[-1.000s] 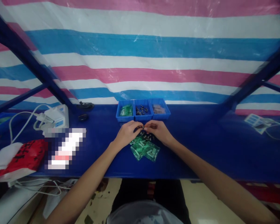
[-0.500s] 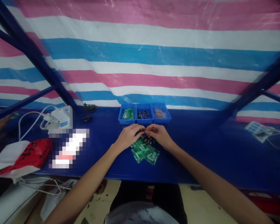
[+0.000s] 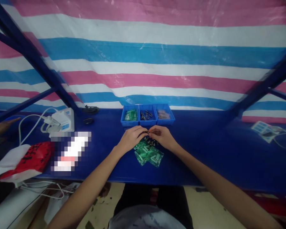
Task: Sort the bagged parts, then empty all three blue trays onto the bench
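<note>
My left hand (image 3: pixel 132 137) and my right hand (image 3: pixel 162 136) meet at the middle of the table, fingertips pinched together. Something small and dark sits between them, too small to name. Just below the fingers lies a little heap of small black and metallic parts (image 3: pixel 152 142), partly hidden by the hands. Nearer to me, several green printed plastic packets (image 3: pixel 149 155) overlap on the table. Behind my hands three blue bins stand side by side: the left bin (image 3: pixel 129 122) holds green packets, the middle bin (image 3: pixel 147 122) black parts, the right bin (image 3: pixel 166 121) pinkish packets.
On the left of the blue table (image 3: pixel 205 149) are a white power strip (image 3: pixel 66 121) with cords, small black items (image 3: pixel 88 121) and a red and white bag (image 3: pixel 35 159). Another person's hand (image 3: pixel 2 128) shows at the far left. A second power strip (image 3: pixel 264 131) lies far right.
My hands stay together in nearly the same place, with slight finger movement. At the far left, the other person's hand has come further into view. The camera view has shifted slightly.
</note>
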A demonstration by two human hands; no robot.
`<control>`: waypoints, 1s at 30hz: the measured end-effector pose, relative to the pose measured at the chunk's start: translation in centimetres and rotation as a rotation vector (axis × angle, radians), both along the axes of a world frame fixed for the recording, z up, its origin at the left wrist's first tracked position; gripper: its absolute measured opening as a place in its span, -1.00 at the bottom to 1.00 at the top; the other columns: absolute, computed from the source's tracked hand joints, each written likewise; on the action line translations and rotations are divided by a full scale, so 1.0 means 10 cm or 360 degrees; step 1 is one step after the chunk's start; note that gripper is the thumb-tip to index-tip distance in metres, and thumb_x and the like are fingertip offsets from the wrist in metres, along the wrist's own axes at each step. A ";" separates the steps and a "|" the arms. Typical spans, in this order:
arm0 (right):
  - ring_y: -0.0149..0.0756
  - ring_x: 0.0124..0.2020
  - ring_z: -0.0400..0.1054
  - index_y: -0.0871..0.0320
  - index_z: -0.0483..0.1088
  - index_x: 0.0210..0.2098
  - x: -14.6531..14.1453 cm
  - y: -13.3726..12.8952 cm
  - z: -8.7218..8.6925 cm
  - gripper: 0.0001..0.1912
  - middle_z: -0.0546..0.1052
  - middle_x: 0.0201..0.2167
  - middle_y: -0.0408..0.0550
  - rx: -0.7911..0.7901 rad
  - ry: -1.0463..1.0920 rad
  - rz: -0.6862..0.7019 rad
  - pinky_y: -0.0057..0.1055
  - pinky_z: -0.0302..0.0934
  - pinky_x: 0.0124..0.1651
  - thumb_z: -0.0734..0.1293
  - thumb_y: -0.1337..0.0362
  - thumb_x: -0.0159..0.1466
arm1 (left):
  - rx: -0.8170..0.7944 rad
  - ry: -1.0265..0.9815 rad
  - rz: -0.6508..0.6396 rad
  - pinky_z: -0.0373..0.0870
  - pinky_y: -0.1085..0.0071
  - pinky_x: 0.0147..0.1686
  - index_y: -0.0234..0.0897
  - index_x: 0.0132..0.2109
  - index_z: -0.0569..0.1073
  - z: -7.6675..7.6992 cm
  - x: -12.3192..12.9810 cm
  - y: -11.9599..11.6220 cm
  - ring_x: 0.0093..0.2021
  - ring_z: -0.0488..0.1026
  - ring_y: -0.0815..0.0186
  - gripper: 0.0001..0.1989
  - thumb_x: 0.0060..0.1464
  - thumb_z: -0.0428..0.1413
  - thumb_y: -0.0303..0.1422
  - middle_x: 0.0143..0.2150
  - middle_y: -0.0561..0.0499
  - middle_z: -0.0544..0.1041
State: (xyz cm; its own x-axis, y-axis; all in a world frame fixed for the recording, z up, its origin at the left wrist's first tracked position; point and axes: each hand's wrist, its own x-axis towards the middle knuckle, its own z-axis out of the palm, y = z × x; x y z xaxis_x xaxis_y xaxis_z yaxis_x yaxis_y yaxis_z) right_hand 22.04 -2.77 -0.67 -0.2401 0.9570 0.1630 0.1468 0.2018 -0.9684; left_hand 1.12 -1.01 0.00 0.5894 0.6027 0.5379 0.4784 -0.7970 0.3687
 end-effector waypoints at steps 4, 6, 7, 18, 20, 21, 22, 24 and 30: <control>-0.24 -0.36 0.50 0.14 0.49 -0.28 0.00 0.00 0.00 -0.79 0.59 -0.40 -0.07 -0.0013 -0.0005 -0.0012 -0.32 0.37 -0.27 0.43 0.13 0.19 | -0.0052 -0.0059 0.0018 0.51 0.34 -0.06 -0.20 0.02 0.50 0.00 0.01 -0.01 -0.08 0.58 0.26 -0.79 0.38 0.02 -0.29 -0.07 -0.02 0.61; -0.23 -0.35 0.50 0.14 0.48 -0.26 -0.01 0.00 0.01 -0.78 0.60 -0.38 -0.06 0.0013 -0.0017 -0.0045 -0.32 0.36 -0.27 0.42 0.12 0.21 | -0.0075 -0.0092 0.0011 0.52 0.36 -0.06 -0.19 0.05 0.49 0.00 0.02 -0.01 -0.08 0.59 0.27 -0.79 0.39 0.01 -0.31 -0.04 -0.02 0.62; -0.23 -0.34 0.50 0.15 0.48 -0.25 -0.01 -0.01 0.02 -0.77 0.60 -0.37 -0.05 0.0027 -0.0021 -0.0056 -0.32 0.36 -0.27 0.41 0.12 0.22 | -0.0076 -0.0103 0.0009 0.52 0.36 -0.07 -0.19 0.06 0.48 0.00 0.02 -0.02 -0.07 0.60 0.26 -0.78 0.38 0.02 -0.31 -0.03 -0.02 0.62; -0.24 -0.34 0.48 0.11 0.49 -0.28 -0.01 -0.01 0.00 -0.77 0.57 -0.41 -0.09 0.0172 -0.0116 -0.0083 -0.33 0.33 -0.25 0.35 0.08 0.31 | -0.0037 -0.0109 -0.0019 0.50 0.33 -0.09 -0.22 0.00 0.48 -0.03 0.04 -0.02 -0.09 0.57 0.25 -0.83 0.37 0.04 -0.32 -0.09 -0.04 0.61; -0.24 -0.35 0.47 0.10 0.48 -0.28 -0.01 -0.01 0.00 -0.79 0.56 -0.41 -0.09 0.0200 -0.0106 -0.0093 -0.32 0.33 -0.26 0.35 0.10 0.31 | -0.0033 -0.0093 -0.0019 0.48 0.31 -0.08 -0.23 -0.02 0.48 -0.02 0.04 -0.02 -0.10 0.55 0.24 -0.83 0.37 0.04 -0.31 -0.11 -0.04 0.60; -0.24 -0.35 0.47 0.10 0.48 -0.28 -0.01 -0.01 0.00 -0.80 0.56 -0.41 -0.10 0.0200 -0.0089 -0.0088 -0.33 0.34 -0.27 0.35 0.10 0.30 | -0.0034 -0.0083 -0.0018 0.48 0.30 -0.09 -0.23 -0.02 0.48 -0.02 0.05 -0.02 -0.11 0.54 0.24 -0.83 0.37 0.04 -0.31 -0.12 -0.04 0.60; -0.24 -0.36 0.47 0.09 0.48 -0.27 -0.01 -0.01 0.01 -0.81 0.56 -0.42 -0.10 0.0192 -0.0070 -0.0075 -0.32 0.35 -0.27 0.35 0.11 0.30 | -0.0035 -0.0074 -0.0018 0.47 0.30 -0.09 -0.22 -0.02 0.48 -0.02 0.05 -0.02 -0.12 0.54 0.24 -0.83 0.37 0.03 -0.30 -0.13 -0.04 0.60; -0.24 -0.36 0.49 0.09 0.48 -0.26 -0.01 -0.02 0.03 -0.83 0.57 -0.42 -0.10 0.0170 -0.0038 -0.0047 -0.32 0.37 -0.26 0.35 0.13 0.30 | -0.0045 -0.0067 -0.0015 0.46 0.30 -0.10 -0.22 -0.03 0.49 -0.01 0.06 -0.03 -0.13 0.53 0.24 -0.83 0.37 0.04 -0.29 -0.15 -0.03 0.59; -0.19 -0.26 0.54 0.09 0.50 -0.19 -0.01 -0.03 0.06 -0.85 0.62 -0.33 -0.07 0.0199 -0.0045 -0.0025 -0.27 0.40 -0.14 0.38 0.21 0.26 | -0.0076 -0.0120 0.0075 0.45 0.32 -0.15 -0.24 -0.11 0.50 0.02 0.07 -0.02 -0.17 0.53 0.24 -0.83 0.36 0.07 -0.27 -0.21 -0.03 0.58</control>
State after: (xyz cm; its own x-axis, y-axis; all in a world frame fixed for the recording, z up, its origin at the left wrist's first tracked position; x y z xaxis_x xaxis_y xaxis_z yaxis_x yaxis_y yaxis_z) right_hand 21.98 -3.06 -0.03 -0.2315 0.9333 0.2745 0.1781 0.3180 -0.9312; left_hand 1.86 -1.20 0.20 0.5187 0.6548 0.5497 0.4843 -0.7549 0.4423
